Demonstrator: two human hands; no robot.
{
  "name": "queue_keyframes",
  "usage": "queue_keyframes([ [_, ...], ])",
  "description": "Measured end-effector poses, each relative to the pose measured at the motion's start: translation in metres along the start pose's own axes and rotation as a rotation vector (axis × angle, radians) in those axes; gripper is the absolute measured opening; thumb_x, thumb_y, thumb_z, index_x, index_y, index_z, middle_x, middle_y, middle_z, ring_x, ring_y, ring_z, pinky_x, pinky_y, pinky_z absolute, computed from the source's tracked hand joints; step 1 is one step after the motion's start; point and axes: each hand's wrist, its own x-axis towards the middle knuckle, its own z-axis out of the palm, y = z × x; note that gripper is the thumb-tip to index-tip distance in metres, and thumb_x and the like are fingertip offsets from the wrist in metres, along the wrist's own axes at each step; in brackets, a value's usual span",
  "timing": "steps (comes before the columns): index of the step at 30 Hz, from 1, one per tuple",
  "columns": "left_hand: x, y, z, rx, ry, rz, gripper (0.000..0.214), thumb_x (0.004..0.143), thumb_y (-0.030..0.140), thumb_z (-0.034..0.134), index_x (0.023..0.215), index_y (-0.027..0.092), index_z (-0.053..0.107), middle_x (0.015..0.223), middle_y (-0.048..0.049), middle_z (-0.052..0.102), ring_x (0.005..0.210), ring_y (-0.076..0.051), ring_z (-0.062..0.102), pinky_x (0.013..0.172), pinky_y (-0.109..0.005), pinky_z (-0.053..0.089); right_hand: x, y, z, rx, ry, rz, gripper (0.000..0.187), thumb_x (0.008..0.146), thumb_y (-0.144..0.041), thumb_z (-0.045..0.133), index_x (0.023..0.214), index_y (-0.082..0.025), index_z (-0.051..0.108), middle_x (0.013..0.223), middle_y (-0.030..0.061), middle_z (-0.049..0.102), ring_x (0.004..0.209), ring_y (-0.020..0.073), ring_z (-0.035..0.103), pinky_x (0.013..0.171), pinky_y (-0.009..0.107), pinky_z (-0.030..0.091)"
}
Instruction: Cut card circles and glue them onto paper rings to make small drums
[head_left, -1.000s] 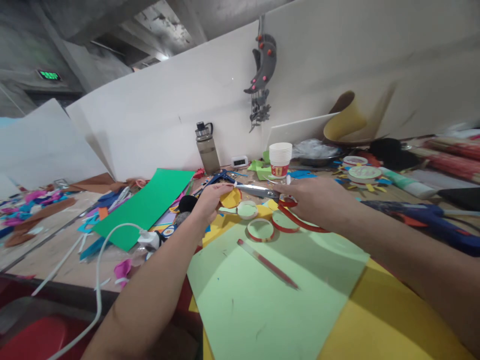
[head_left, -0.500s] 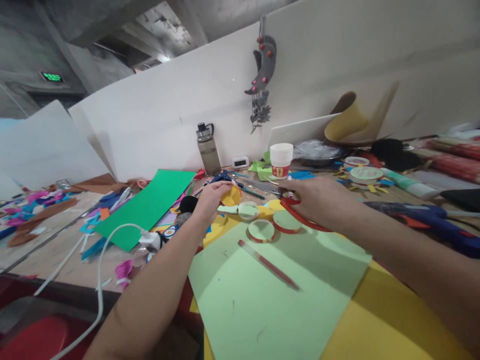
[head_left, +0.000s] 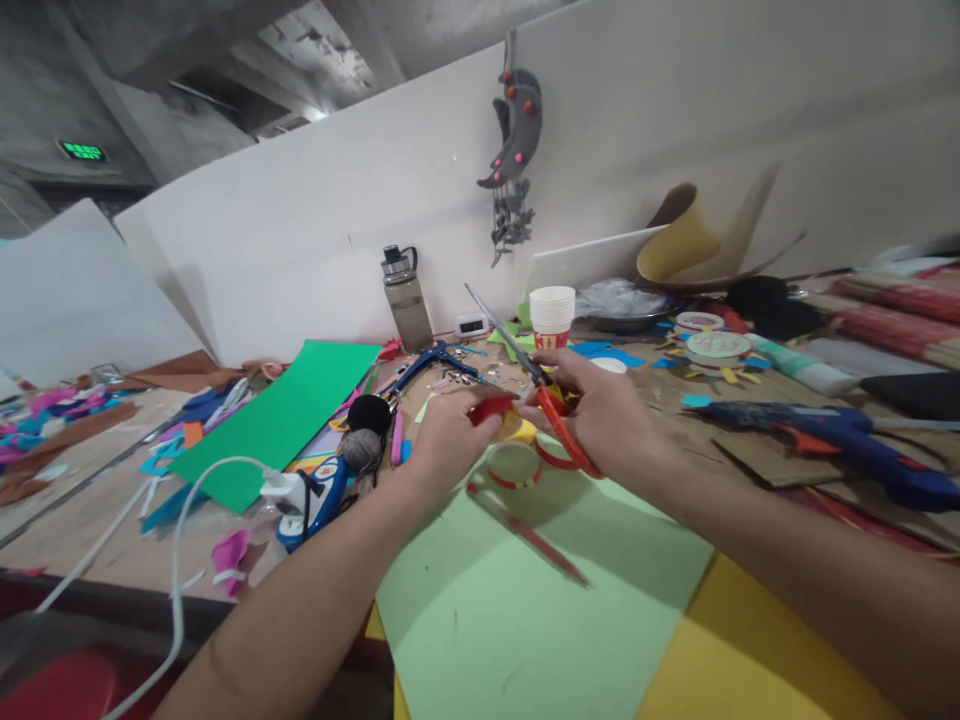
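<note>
My left hand pinches a small red piece above the middle of the work area; a yellow bit shows just beyond it. In my right hand are scissors with orange-red handles, their blades pointing up and away to the left. Below both hands, a round light green piece with a red rim lies on the light green sheet. A second such piece is partly covered by the scissors. Nearer to me, a red pen rests slantwise on the sheet.
Dark green sheet, power strip and white cable lie left. A bottle and stacked paper cups stand at the back. At right are a blue glue gun and a decorated round piece.
My left hand has moved right and toward me; the yellow round face seen in it before is replaced by red. The scissors have swung upward, and my right hand has shifted slightly.
</note>
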Motion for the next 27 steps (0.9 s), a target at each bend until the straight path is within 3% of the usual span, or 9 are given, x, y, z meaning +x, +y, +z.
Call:
queue_keyframes([
  [3,-0.002,0.005,0.002,-0.076,-0.012,-0.015,0.029,0.075,0.007,0.057,0.090,0.020,0.076,0.096,-0.0014,0.077,0.088,-0.016,0.070,0.083,-0.027,0.053,-0.001,0.001,0.001,-0.042,0.017,-0.025,0.044,0.078,-0.023,0.065,0.121,-0.023,0.061,0.088,0.0045,0.072,0.077,0.0206,0.068,0.069,0.033,0.055],
  [7,-0.002,0.000,0.005,-0.195,0.004,-0.064,0.026,0.076,0.009,0.057,0.088,0.022,0.076,0.092,-0.0011,0.077,0.087,-0.017,0.070,0.081,-0.027,0.053,0.000,0.001,0.002,-0.008,0.006,0.019,0.050,0.073,-0.017,0.066,0.122,-0.024,0.061,0.083,0.0025,0.071,0.075,0.0198,0.067,0.066,0.030,0.055],
  [13,0.007,-0.024,0.004,-0.473,0.141,-0.198,0.017,0.078,0.024,0.062,0.088,0.018,0.074,0.089,-0.0038,0.075,0.083,-0.017,0.067,0.077,-0.027,0.051,0.005,-0.007,-0.003,0.095,0.008,0.121,0.051,0.068,-0.027,0.073,0.116,-0.019,0.062,0.083,0.0031,0.071,0.073,0.0187,0.065,0.068,0.030,0.053],
  [18,0.015,-0.041,0.005,-0.630,0.152,-0.240,0.023,0.076,0.036,0.069,0.088,0.017,0.073,0.088,-0.0053,0.073,0.080,-0.017,0.065,0.074,-0.027,0.049,0.003,-0.025,-0.009,0.228,-0.155,0.225,0.056,0.064,-0.031,0.077,0.116,-0.018,0.061,0.074,-0.0002,0.067,0.065,0.0159,0.062,0.060,0.027,0.051],
  [22,0.019,-0.045,0.010,-0.831,0.178,-0.321,0.029,0.066,0.036,0.078,0.086,0.016,0.071,0.081,-0.0039,0.072,0.071,-0.014,0.064,0.070,-0.027,0.048,0.001,-0.026,-0.006,0.225,-0.362,0.179,0.048,0.069,-0.036,0.074,0.113,-0.018,0.065,0.064,-0.0042,0.059,0.055,0.0122,0.054,0.048,0.023,0.042],
  [27,0.018,-0.042,0.007,-0.917,0.172,-0.363,0.032,0.063,0.034,0.080,0.087,0.016,0.067,0.080,-0.0024,0.070,0.071,-0.013,0.063,0.068,-0.025,0.047,0.004,-0.020,-0.006,0.169,-0.255,0.180,0.056,0.069,-0.038,0.075,0.118,-0.014,0.063,0.066,-0.0037,0.058,0.058,0.0120,0.053,0.052,0.024,0.044],
])
